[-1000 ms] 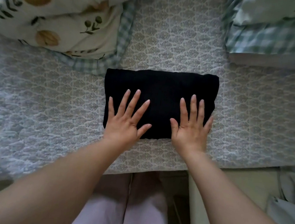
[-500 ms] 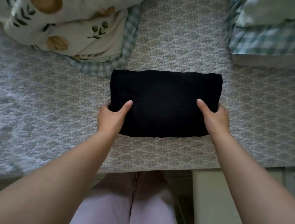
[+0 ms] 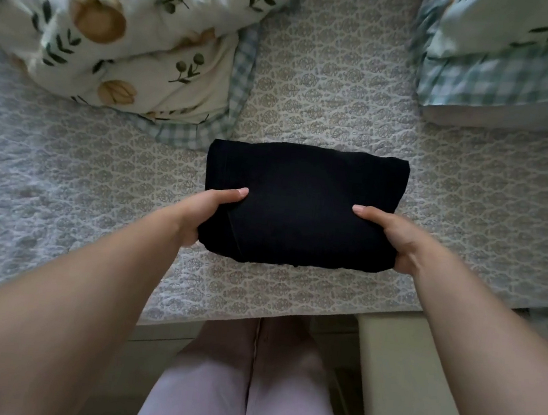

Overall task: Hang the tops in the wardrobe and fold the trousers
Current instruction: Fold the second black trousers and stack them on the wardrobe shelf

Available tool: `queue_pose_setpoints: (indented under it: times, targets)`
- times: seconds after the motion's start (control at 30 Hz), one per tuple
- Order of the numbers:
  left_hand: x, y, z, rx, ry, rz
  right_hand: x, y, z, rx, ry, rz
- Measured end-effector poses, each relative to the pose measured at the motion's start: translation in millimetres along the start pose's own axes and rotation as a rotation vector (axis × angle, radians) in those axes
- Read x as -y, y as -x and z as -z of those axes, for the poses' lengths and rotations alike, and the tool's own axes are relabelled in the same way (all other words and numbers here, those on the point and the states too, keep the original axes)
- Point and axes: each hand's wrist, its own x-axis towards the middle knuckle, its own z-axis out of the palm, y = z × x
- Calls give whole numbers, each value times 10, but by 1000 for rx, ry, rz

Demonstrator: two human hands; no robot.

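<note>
left hand (image 3: 204,212) and right hand (image 3: 396,238) are gripping folded black trousers (image 3: 302,204) on bed (image 3: 346,112) | fold looking finished | putting away pending

We look down on a bed (image 3: 349,89) that fills most of the view. Its cover is grey-beige with a small repeated ornament. At the far left a cream duvet (image 3: 131,34) lies bunched on the bed, printed with green leaves and round brown fruits, and it has a green check border. At the far right lies a pillow (image 3: 510,74) in pale green check. Beside the near bed edge, at the right, stands a cream piece of furniture (image 3: 415,397). The light is soft and rather dim.
</note>
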Motion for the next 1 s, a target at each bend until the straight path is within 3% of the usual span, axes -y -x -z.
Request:
queue_pose_setpoints:
  times: [0.33, 0.5, 0.73, 1.0]
  targets:
    - [-787, 884, -316, -54, -185, -252, 165, 1015, 173, 41, -250, 232]
    - [-1157, 1455, -614, 3, -362, -392, 72, 1723, 264, -29, -377, 357]
    - [-1334, 2254, -1018, 190, -694, -572, -640, 2656, 28, -187, -690, 510]
    - [-825, 2997, -1460, 409, -1009, -675, -1795, 3517, -481, -392, -972, 602]
